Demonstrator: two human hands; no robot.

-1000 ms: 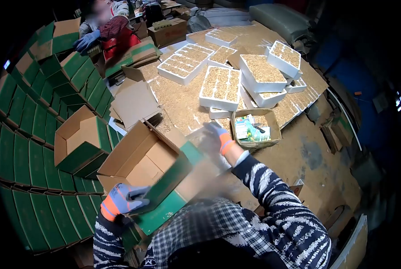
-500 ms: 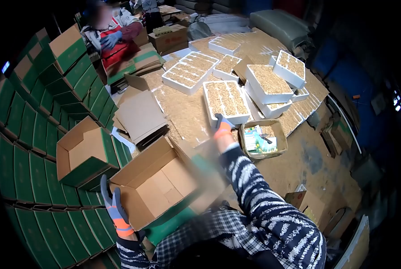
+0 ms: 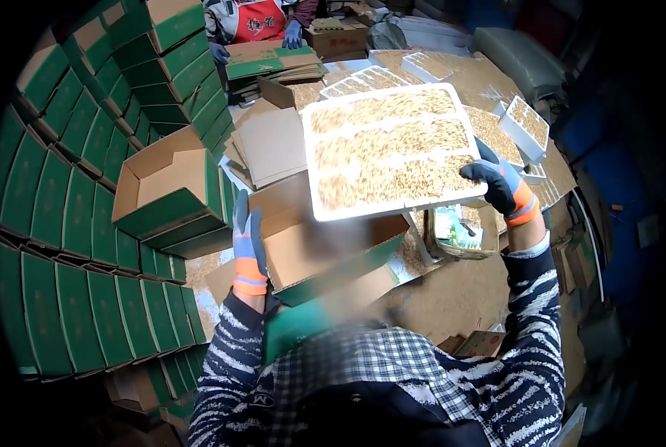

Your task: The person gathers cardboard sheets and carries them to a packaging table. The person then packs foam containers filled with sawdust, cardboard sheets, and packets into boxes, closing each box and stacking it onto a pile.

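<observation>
So the white tray [image 3: 392, 145] full of small tan bits was up in the air, over the far side of an open green cardboard box [image 3: 292, 249]. Right hand [image 3: 506, 182] had it, fingers hooked round the near right corner. Left hand [image 3: 248, 244] was way further off, fingers out straight along the box's left end, no clue if they were pressing. From those fingers the tray sat off to the right and farther out. Its long side ran left to right, roughly like the box's. Couldn't tell if they touched.
</observation>
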